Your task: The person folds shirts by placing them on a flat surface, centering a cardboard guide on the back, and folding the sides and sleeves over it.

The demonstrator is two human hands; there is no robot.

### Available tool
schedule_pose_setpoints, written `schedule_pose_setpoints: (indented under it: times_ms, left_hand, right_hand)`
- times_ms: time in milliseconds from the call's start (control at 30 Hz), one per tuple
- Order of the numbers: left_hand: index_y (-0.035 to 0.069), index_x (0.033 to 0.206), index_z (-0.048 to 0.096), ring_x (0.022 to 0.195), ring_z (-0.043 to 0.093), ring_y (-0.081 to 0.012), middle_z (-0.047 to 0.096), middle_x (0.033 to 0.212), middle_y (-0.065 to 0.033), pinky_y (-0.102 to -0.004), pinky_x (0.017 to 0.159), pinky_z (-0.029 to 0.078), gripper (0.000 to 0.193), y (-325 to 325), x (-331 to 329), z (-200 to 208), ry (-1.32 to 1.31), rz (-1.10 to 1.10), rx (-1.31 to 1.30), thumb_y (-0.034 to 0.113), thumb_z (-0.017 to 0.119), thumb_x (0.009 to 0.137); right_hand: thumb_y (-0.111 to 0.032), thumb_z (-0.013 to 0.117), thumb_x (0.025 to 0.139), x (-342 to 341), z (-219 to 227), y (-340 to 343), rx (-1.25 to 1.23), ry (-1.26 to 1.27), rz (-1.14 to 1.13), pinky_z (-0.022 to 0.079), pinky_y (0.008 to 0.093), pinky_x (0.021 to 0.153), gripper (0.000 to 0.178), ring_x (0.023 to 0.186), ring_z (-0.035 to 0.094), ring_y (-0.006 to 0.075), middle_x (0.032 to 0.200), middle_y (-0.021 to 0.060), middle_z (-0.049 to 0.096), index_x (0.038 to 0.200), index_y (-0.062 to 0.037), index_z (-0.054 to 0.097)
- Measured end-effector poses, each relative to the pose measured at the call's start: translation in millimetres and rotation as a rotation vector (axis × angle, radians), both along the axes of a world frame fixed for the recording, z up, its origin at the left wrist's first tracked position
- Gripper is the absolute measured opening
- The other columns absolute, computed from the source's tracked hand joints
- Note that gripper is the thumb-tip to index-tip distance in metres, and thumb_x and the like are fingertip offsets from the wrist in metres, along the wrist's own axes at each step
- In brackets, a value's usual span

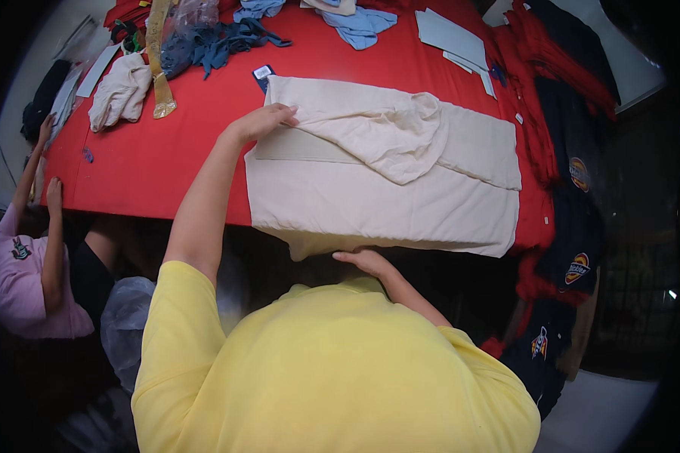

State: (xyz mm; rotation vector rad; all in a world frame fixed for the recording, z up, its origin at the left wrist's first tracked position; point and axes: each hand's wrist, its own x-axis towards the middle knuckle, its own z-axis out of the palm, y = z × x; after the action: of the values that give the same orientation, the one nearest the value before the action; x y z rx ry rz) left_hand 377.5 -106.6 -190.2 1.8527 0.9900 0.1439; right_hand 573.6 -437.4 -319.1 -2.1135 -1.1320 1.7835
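A cream garment (385, 208), probably a shirt, lies folded into a wide rectangle on the red-covered table. A loose sleeve-like flap (404, 143) is bunched across its top. My left hand (268, 121) pinches the fabric near the far left corner, beside a dark hang tag (263, 73). Under that flap shows a flat, straight-edged panel (302, 147); whether it is cloth or card, I cannot tell. At the near edge, some fabric hangs over the table. My right hand (368, 261) is just below that edge, thumb pointing left, the other fingers mostly hidden.
Pale flat sheets (452, 41) lie at the far right. Dark and red garments (563, 143) are piled along the right side. Blue cloths (230, 45), a crumpled cream cloth (121, 89) and a yellow strip (161, 60) lie far left. Another person in pink (34, 283) is at the left edge.
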Motion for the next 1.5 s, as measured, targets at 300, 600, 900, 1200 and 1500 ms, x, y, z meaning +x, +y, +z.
schedule_pose_setpoints:
  times_ms: [300,600,900,1200,1500]
  left_hand:
    - [0.003,0.108,0.072,0.131,0.039,-0.0252,0.056,0.132,-0.0105,-0.0361,0.114,0.018,0.082,-4.3,2.2,-1.3,-0.069,0.114,-0.047,0.065,0.019,0.096]
    - [-0.003,0.117,0.060,0.110,0.058,-0.0310,0.062,0.114,-0.0170,-0.0393,0.095,0.045,0.047,-10.9,7.1,0.8,0.066,0.032,0.428,0.033,0.063,0.087]
    - [0.001,0.105,0.059,0.100,0.061,-0.0363,0.061,0.108,-0.0178,-0.0454,0.083,0.049,0.025,-37.4,62.8,17.1,0.541,0.238,0.741,0.015,0.061,0.085]
    - [0.002,0.107,0.054,0.092,0.060,-0.0405,0.062,0.105,-0.0184,-0.0495,0.075,0.046,0.022,-40.8,75.5,-36.9,0.229,0.664,0.982,0.019,0.049,0.094]
    - [0.005,0.108,0.051,0.083,0.062,-0.0434,0.064,0.095,-0.0233,-0.0533,0.069,0.046,0.019,-30.3,79.9,-34.1,0.276,0.811,0.849,0.020,0.047,0.097]
  right_hand:
    - [-0.049,0.058,0.088,74.8,145.7,91.6,0.512,0.760,-0.088,0.043,0.0413,0.094,0.058,0.102,0.058,0.0274,0.119,0.0185,0.059,0.114,0.0026,0.058]
    - [-0.031,0.049,0.099,137.9,131.9,91.5,0.902,0.319,-0.386,0.044,0.0417,0.094,0.043,0.118,0.051,0.0271,0.135,0.0165,0.048,0.132,-0.0048,0.049]
    - [-0.018,0.061,0.087,173.0,75.5,-88.1,0.795,-1.385,-0.446,0.034,0.0481,0.096,0.041,0.116,0.046,0.0334,0.125,0.0127,0.051,0.126,-0.0114,0.053]
    - [-0.019,0.058,0.089,330.0,135.8,-33.6,0.904,-1.505,-0.518,0.038,0.0463,0.090,0.016,0.102,0.055,0.0313,0.101,0.0108,0.063,0.100,-0.0087,0.064]
    - [-0.029,0.066,0.086,435.8,117.3,126.1,0.910,-1.165,-0.597,0.047,0.0452,0.076,0.030,0.090,0.062,0.0375,0.096,0.0203,0.065,0.094,-0.0007,0.063]
